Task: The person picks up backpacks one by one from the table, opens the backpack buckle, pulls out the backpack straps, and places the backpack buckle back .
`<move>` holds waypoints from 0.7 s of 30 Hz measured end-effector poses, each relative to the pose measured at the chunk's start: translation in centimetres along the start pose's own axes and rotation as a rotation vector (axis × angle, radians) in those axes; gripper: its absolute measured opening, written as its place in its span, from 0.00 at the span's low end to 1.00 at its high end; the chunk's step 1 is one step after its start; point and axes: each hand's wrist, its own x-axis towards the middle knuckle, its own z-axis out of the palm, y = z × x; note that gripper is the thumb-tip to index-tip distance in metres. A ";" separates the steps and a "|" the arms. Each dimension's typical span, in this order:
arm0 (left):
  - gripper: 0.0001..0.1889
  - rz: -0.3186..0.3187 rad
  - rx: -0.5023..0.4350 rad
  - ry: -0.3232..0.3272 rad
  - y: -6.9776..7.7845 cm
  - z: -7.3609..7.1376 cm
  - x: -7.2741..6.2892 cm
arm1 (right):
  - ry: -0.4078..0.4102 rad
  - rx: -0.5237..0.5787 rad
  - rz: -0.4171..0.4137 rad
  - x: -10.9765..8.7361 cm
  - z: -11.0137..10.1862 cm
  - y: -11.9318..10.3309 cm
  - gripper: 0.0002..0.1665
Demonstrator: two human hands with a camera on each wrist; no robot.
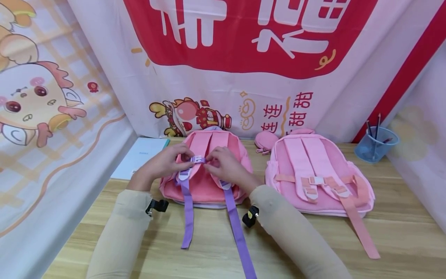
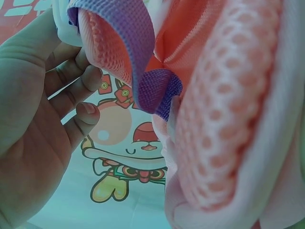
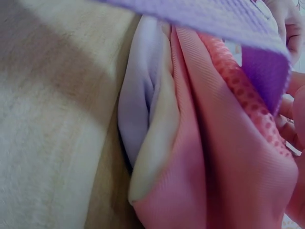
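The left forearm (image 1: 115, 236) and the right forearm (image 1: 299, 236), covered to the wrists by beige sleeves (image 1: 134, 199), are stretched forward and angled inward. The left hand (image 1: 172, 158) and the right hand (image 1: 225, 164) are held close together, thumb and fingertips set in a pinch; the left hand's outer fingers are loosely bent.

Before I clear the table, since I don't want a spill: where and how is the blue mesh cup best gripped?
Probably round the outer wall of the blue mesh cup below its rim, coming level from the front: it stands upright, with pens or pencils poking above its open top, and the curtain behind.
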 end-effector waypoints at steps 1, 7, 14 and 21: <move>0.10 0.000 -0.003 0.003 0.0 0.0 0.0 | 0.003 0.008 0.000 0.0 -0.1 0.0 0.15; 0.10 -0.001 -0.005 0.008 0.0 0.0 0.2 | 0.019 0.143 0.042 -0.2 -0.8 -0.3 0.14; 0.10 0.005 -0.019 0.006 0.0 -0.1 0.1 | 0.049 0.317 0.117 -0.5 -1.3 -0.7 0.13; 0.09 0.026 -0.027 0.022 -0.2 0.0 0.1 | 0.035 0.377 0.151 -0.3 -1.8 -0.8 0.13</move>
